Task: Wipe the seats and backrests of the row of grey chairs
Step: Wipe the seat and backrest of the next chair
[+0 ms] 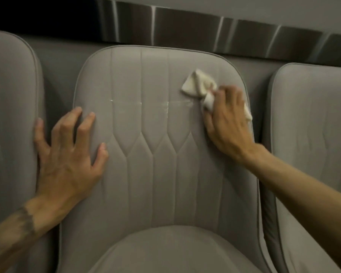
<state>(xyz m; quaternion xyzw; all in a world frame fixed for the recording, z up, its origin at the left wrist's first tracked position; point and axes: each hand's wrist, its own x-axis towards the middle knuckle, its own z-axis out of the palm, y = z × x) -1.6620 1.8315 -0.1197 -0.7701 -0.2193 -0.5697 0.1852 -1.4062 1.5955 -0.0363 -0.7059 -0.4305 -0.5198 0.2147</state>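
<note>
We press a crumpled white cloth (200, 89), gripped in our right hand (227, 123), on the middle chair's backrest (156, 134), upper right; faint white streaks cross it. Left hand (67, 154) splayed flat, lower left.

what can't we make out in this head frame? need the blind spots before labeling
- Cloth: partly hidden under the right hand, so its full extent is unclear.
- Middle backrest: the area under the left hand is covered.
- Middle seat: cut off by the bottom edge.
- Left chair and right chair: cropped by the side edges.
- Whitish streak: too blurred to identify.
</note>
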